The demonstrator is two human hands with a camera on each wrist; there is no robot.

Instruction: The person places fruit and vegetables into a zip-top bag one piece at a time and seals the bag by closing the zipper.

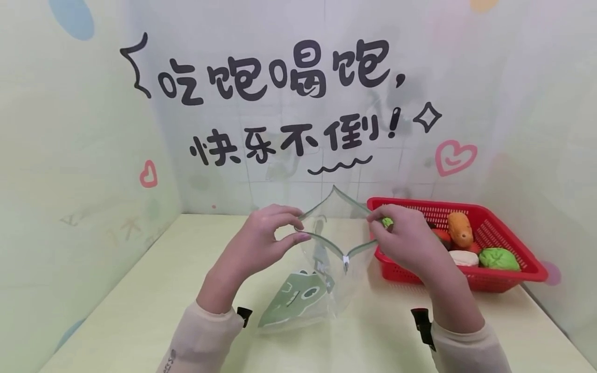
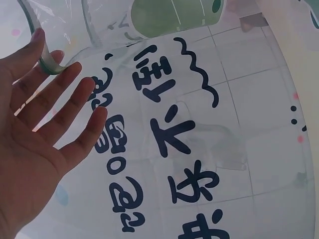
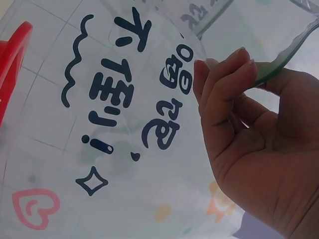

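Observation:
A clear zip bag (image 1: 291, 303) with a green cartoon face printed on it hangs between both hands. Its mouth is spread into a diamond shape, edged by a green seal strip, and a white slider (image 1: 345, 260) sits at the near corner. On the left side of the mouth, my left hand (image 1: 258, 241) pinches the rim between thumb and forefinger; the left wrist view shows the other fingers (image 2: 79, 127) extended. Opposite it, my right hand (image 1: 410, 241) pinches the right rim, fingers bent in the right wrist view. Nothing shows inside the bag.
A red plastic basket (image 1: 448, 273) stands at the right, partly behind my right hand. It holds several food-like pieces, among them an orange-brown one (image 1: 460, 229), a whitish one (image 1: 465, 258) and a green one (image 1: 499, 259). Printed wall panels enclose the pale table (image 1: 186, 269).

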